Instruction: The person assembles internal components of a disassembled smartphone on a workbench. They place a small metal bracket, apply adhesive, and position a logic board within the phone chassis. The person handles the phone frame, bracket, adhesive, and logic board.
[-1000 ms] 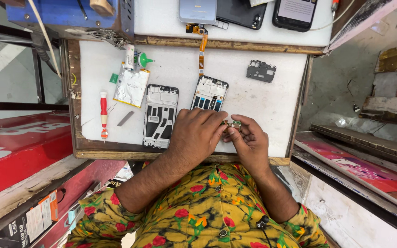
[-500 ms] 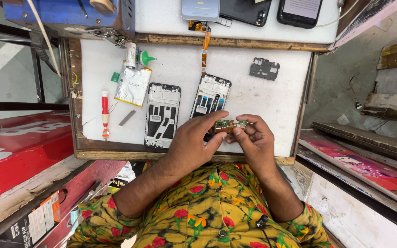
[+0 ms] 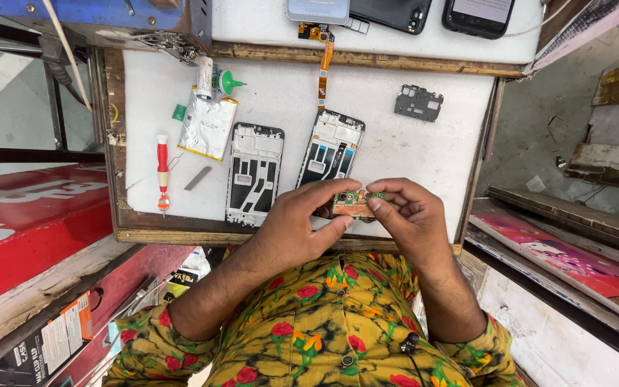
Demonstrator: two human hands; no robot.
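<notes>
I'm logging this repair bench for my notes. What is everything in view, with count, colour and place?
circuit board: one, green, pinched between both hands above the tray's near edge
phone frames: two, white and black, side by side mid-tray
screwdriver: one, red and white, left on tray
foil pouch: one, silver, left of the frames
small cover plate: one, dark grey, far right of tray
flex cable: one, orange, hanging over the tray's far edge
phones: three, two dark and one grey, on the far shelf
work tray: one, white with wooden rim
left hand: grips the board's left end
right hand: grips its right end
</notes>
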